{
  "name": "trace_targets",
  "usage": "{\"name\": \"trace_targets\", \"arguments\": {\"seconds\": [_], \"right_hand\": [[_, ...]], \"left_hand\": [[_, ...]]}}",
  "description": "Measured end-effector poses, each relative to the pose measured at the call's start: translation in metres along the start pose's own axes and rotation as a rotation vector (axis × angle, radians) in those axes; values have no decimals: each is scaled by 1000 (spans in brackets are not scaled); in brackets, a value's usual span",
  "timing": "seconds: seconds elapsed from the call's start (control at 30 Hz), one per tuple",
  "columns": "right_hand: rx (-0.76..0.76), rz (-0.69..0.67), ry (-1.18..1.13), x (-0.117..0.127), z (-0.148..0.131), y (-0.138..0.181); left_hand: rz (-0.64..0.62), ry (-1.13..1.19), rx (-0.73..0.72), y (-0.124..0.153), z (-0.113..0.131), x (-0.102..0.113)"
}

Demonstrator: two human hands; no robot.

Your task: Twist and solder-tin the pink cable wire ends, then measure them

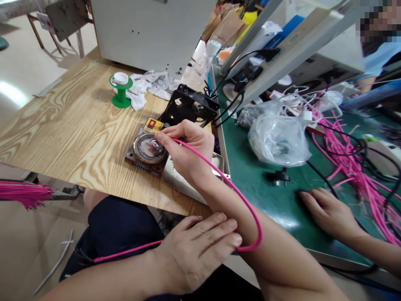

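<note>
My right hand (188, 150) is closed in a pinch on the end of a pink wire (219, 173) and holds its tip over the round molten pool of a small solder pot (147, 148) on the wooden table (72, 125). The wire loops back under my right forearm and runs down across my lap. My left hand (194, 251) lies flat on my right forearm, fingers stretched out, resting over the wire where it passes beneath.
A black fan (188, 106), a green spool (120, 90) and a white cloth (150, 83) sit behind the pot. On the green mat (266, 196) lie a plastic bag (278, 136), a plug (278, 177), several pink wires (351, 163) and another person's hand (328, 209).
</note>
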State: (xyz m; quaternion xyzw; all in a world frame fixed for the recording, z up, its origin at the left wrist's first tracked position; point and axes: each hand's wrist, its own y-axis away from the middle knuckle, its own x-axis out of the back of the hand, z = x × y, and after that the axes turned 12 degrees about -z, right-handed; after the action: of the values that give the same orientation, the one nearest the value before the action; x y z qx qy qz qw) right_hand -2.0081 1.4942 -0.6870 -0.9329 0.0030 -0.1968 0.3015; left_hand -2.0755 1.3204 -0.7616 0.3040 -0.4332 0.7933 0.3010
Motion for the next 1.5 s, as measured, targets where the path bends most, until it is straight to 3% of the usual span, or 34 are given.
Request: {"name": "trace_targets", "arguments": {"seconds": [0.17, 0.43, 0.67, 1.2, 1.5], "right_hand": [[18, 12, -11, 0, -2, -1], [24, 2, -19, 1, -2, -1], [12, 18, -1, 3, -5, -2], [34, 84, -17, 0, -4, -3], [15, 43, 0, 2, -11, 1]], "left_hand": [[55, 24, 8, -1, 0, 1], [-3, -14, 6, 0, 0, 2], [61, 29, 1, -2, -1, 1], [36, -3, 1, -1, -2, 0], [59, 16, 0, -3, -1, 5]]}}
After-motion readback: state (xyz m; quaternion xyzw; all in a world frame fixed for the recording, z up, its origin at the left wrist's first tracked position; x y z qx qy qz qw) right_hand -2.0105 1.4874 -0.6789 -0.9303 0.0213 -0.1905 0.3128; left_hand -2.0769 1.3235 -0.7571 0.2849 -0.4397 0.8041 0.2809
